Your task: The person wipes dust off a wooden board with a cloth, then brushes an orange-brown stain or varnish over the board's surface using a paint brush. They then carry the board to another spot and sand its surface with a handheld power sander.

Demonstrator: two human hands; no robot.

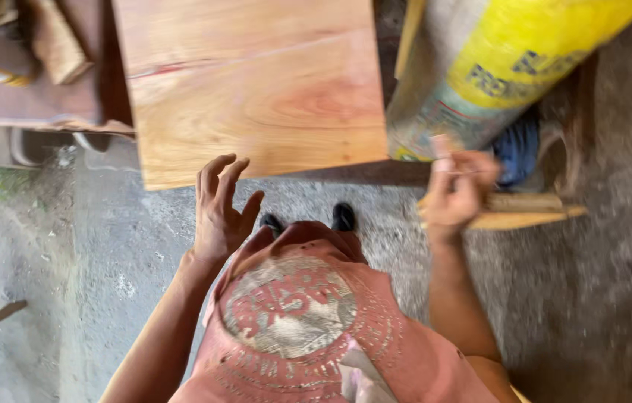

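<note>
Left hand (219,209) open, empty, near wooden board (256,82); right hand (456,195) around small blurred object (441,149); contents unclear.

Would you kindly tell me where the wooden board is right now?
The wooden board fills the upper centre of the head view, just beyond the open left hand.

L hand (219,209) open nr wood panel (256,82); R hand (456,192) w/ small pale piece (441,145)

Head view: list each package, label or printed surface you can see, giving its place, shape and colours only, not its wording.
Sack: top right, beside the wooden board; bulging, tilted; yellow upper part with dark print, grey-white lower part with red and green bands.
Shirt print: bottom centre, on the person's pink shirt; round, faded cream and red.
</note>
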